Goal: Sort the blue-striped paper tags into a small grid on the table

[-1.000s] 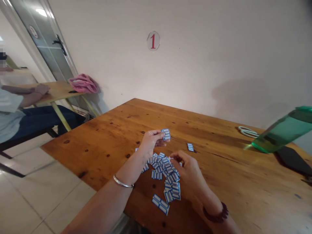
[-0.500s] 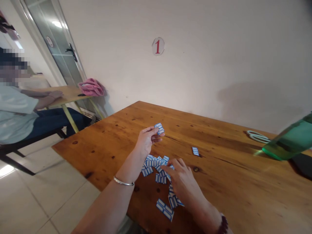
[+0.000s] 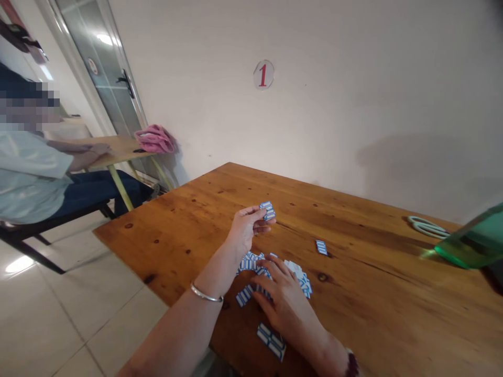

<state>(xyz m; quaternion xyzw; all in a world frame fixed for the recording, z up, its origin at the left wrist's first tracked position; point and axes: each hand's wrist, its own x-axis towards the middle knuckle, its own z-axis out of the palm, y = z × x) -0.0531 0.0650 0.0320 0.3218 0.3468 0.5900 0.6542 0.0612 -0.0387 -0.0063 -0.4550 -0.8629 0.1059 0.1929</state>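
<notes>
My left hand (image 3: 245,229) is raised over the table, its thumb and fingers pinching a few small pieces of blue-bordered white label sheet (image 3: 269,210). Below it, a loose pile of similar label pieces (image 3: 302,277) lies on the wood. My right hand (image 3: 286,298) rests over this pile, fingers spread, hiding part of it; nothing shows gripped in it. One small piece (image 3: 244,296) sticks out left of the right fingers. A larger label piece (image 3: 271,341) lies near the front edge. Another label strip (image 3: 321,247) sits apart, farther right.
The wooden table (image 3: 377,309) meets a white wall. At its right are a coiled white cable (image 3: 426,227), a green translucent container (image 3: 471,241) and a dark object (image 3: 494,280). At left, a seated person (image 3: 31,173) is at another table with a pink cloth (image 3: 155,139).
My right hand has spread over the pile and shifted label pieces about; some now lie to its right and one to its left. The left hand still holds its pieces. The view has turned slightly left.
</notes>
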